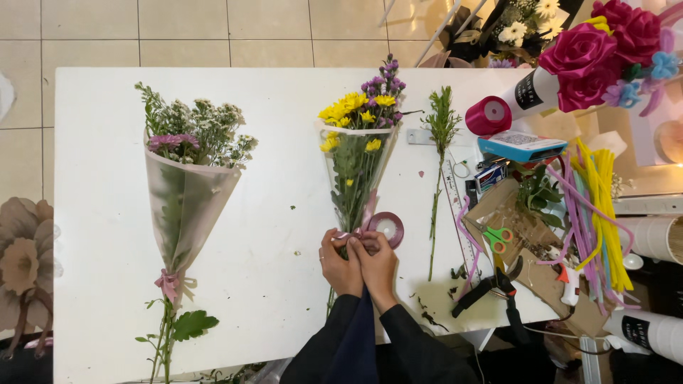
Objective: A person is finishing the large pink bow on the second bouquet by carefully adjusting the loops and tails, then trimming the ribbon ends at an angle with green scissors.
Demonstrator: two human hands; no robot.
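Where the clear-wrapped yellow bouquet (353, 153) narrows, left hand (339, 267) and right hand (376, 264) pinch pink ribbon (353, 235).

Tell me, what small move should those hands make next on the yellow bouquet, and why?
Probably pull the ribbon tight: both the left hand and right hand pinch it at the bouquet neck, and the spool lies alongside.

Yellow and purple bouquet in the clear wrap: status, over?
Both hands, left hand and right hand, pinch pink ribbon at the yellow-and-purple wrapped bouquet neck. Mauve ribbon spool touching alongside. Loose green stem lies apart.
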